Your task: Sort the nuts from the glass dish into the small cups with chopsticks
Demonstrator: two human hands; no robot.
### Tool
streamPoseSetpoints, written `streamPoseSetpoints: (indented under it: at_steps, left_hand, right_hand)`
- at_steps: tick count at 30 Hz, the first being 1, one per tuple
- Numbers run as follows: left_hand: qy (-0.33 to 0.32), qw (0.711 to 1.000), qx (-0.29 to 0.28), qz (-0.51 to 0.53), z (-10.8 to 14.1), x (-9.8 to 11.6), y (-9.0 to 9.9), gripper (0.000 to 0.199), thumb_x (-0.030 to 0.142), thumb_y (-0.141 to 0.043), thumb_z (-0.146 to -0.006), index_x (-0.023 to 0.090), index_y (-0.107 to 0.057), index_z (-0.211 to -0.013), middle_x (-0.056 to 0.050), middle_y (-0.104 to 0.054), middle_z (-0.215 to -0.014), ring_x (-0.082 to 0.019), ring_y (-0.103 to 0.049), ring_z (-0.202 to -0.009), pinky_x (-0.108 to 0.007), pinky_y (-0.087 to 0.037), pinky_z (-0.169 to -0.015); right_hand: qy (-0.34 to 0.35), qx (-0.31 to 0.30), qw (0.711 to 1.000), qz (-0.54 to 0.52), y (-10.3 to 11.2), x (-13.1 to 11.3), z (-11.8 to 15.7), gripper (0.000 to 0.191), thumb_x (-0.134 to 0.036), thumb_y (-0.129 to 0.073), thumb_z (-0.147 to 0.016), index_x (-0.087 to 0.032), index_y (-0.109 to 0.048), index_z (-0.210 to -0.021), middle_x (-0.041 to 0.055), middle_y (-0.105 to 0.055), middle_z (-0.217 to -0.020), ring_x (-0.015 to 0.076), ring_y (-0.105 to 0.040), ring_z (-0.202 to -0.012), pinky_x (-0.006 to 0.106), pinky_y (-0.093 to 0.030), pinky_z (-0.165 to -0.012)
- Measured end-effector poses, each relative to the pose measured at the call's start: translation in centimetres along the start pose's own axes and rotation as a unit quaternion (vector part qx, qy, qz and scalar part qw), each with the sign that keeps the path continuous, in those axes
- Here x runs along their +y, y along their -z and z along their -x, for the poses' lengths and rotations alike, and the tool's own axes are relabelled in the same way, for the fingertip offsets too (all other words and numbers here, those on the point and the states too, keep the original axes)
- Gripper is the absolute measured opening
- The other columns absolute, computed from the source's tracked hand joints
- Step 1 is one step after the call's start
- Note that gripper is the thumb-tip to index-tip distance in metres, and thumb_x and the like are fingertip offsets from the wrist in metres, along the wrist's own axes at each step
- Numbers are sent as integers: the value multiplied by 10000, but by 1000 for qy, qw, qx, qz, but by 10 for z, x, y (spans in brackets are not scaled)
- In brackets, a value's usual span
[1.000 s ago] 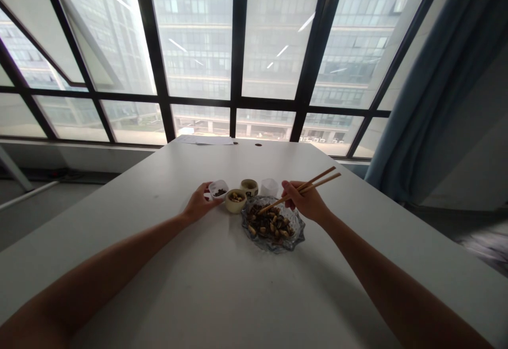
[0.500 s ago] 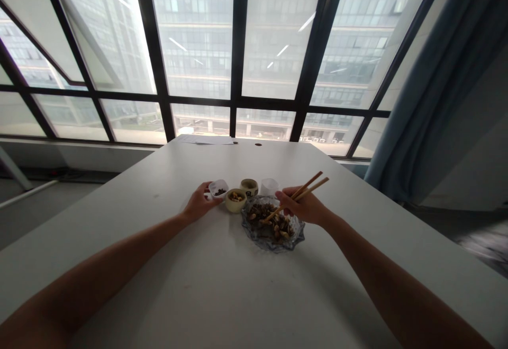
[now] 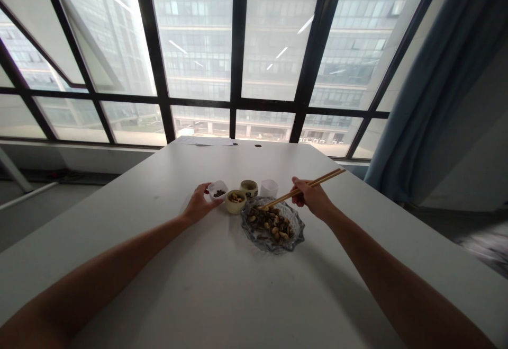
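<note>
My left hand (image 3: 199, 203) has its fingers around a small white cup (image 3: 217, 190) with dark bits inside. In my right hand (image 3: 311, 196) is a pair of wooden chopsticks (image 3: 317, 181), held near their middle. Their tips reach the left back part of a scalloped glass bowl (image 3: 297, 238), which contains a mix of nuts and seeds (image 3: 278, 227). Whether the tips grip a piece is too small to tell. Touching the white cup is a cream-coloured cup (image 3: 234, 207) with nuts in it. Behind stand a second cream cup with dark markings (image 3: 249, 187) and a translucent cup (image 3: 269, 188).
The white table (image 3: 198, 296) extends to the windows. At its far edge lie white sheets of paper (image 3: 204, 141) near two dark round spots. A blue curtain (image 3: 413, 84) hangs at the right.
My right hand has moved slightly right, and the chopsticks lie at a flatter angle. Their tips have shifted up and left within the bowl. My left hand has hardly moved.
</note>
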State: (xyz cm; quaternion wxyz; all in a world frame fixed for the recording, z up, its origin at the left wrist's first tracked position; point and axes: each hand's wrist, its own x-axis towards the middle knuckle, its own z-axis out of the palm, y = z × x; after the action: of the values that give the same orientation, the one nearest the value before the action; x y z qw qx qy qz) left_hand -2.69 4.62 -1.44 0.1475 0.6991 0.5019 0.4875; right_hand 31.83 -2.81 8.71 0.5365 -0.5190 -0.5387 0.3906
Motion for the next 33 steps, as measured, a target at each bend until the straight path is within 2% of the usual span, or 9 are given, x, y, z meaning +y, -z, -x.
streamPoseSetpoints:
  at_steps: [4,7,10,13,17,20,27,30,33]
  left_hand:
    - [-3,1000,1,11,-1,-3,-1,624,445,-775,-675,167,-559,-1191,-94,-630,-1107,-236,-604,-994,-387,-507,-851]
    - [-1,1000,8,13,-1,-4,-1,617,399,-769,-677,174,-548,-1208,-97,-624,-1139,-241,-603,-1021,-378,-510,-834]
    - [2,1000,8,10,-1,-5,-1,624,376,-766,-674,175,-543,-1221,-102,-622,-1155,-247,-601,-1038,-376,-508,-829]
    - [4,1000,9,10,-1,-5,0,633,377,-763,-674,172,-541,-1230,-109,-622,-1168,-253,-598,-1052,-378,-506,-832]
    - [10,1000,7,19,-2,-3,-1,690,436,-752,-686,169,-521,-1278,-111,-628,-1166,-251,-606,-1037,-386,-508,-848]
    - [22,999,-3,23,-2,-2,-1,761,489,-731,-701,150,-484,-1336,-115,-637,-1141,-250,-612,-1019,-409,-502,-883]
    - [19,999,-5,31,-2,0,0,739,502,-729,-708,162,-498,-1322,-104,-648,-1109,-244,-617,-1011,-409,-502,-893]
    - [21,999,-8,32,-1,4,1,713,462,-740,-706,166,-496,-1307,-103,-648,-1117,-239,-616,-1017,-400,-501,-885]
    - [29,999,-17,26,-1,8,2,717,442,-744,-700,154,-488,-1304,-108,-644,-1118,-246,-615,-1025,-399,-501,-876]
  right_hand:
    - [-108,56,988,-94,3,6,-8,379,-318,-609,-909,-148,-575,-571,30,-563,-408,81,-460,-314,165,-343,-297]
    - [-115,67,985,-111,5,8,-9,366,-253,-553,-941,-140,-582,-594,30,-567,-419,81,-467,-316,165,-352,-299]
    - [-95,69,986,-116,5,10,-10,358,-272,-575,-931,-138,-591,-600,33,-577,-427,89,-486,-329,171,-365,-307]
    - [-44,81,990,-106,4,11,-10,384,-387,-656,-878,-143,-599,-587,36,-585,-426,98,-502,-342,183,-373,-314]
    - [128,78,988,-29,2,8,-3,514,-636,-680,-785,-157,-633,-605,42,-612,-454,106,-501,-352,221,-415,-353]
    - [211,44,976,12,1,4,4,533,-682,-623,-810,-179,-646,-632,41,-631,-497,128,-540,-401,252,-454,-402]
    - [176,58,983,-3,-9,0,9,559,-726,-605,-790,-191,-620,-631,44,-623,-489,140,-534,-390,274,-448,-395]
    - [149,82,985,-35,-23,-4,13,566,-734,-619,-772,-186,-615,-629,46,-621,-481,133,-527,-376,263,-433,-378]
    - [149,58,987,-27,-41,-12,15,583,-749,-615,-763,-183,-614,-621,41,-618,-475,124,-521,-369,250,-425,-371]
